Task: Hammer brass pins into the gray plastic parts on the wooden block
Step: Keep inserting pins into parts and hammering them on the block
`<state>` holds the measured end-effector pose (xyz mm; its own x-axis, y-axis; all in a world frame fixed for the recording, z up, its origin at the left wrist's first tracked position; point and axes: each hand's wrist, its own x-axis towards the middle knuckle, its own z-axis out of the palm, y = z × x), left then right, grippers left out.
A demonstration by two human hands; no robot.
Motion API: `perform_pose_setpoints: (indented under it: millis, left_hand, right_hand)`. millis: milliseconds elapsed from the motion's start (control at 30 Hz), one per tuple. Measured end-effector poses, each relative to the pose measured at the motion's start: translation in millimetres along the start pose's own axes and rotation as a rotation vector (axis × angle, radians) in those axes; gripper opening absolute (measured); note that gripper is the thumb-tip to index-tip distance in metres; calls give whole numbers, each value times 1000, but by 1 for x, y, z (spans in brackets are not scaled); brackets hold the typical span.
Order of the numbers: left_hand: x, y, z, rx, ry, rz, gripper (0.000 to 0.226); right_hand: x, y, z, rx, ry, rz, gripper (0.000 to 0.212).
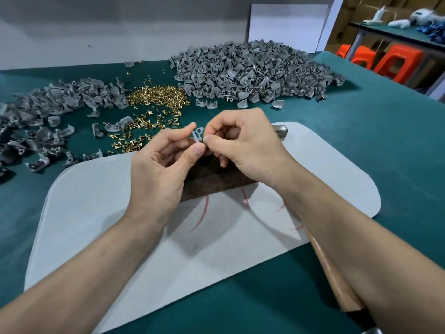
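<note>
Left hand [159, 169] and right hand [243, 145] together pinch one gray part [198, 135].

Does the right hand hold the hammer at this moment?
No, the right hand and the left hand both pinch the gray part, while the hammer lies on the white mat.

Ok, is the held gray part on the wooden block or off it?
Off it: left hand and right hand pinch the gray part above the wooden block.
</note>
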<state>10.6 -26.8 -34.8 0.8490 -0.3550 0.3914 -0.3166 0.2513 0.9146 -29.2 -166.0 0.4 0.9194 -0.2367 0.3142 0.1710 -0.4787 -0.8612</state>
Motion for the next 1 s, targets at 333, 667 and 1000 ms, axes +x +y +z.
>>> perform_pose_setpoints:
  millis: [333, 667, 1000]
  left_hand:
    - [0, 1, -1, 38, 34, 13, 21]
    - [0, 0, 3, 19, 42, 29, 22]
    - [2, -1, 1, 24, 49, 31, 23]
  right_hand:
    - [0, 0, 2, 108, -36, -11, 19]
    - [2, -2, -4, 416, -67, 117, 18]
    - [0, -2, -2, 343, -67, 73, 14]
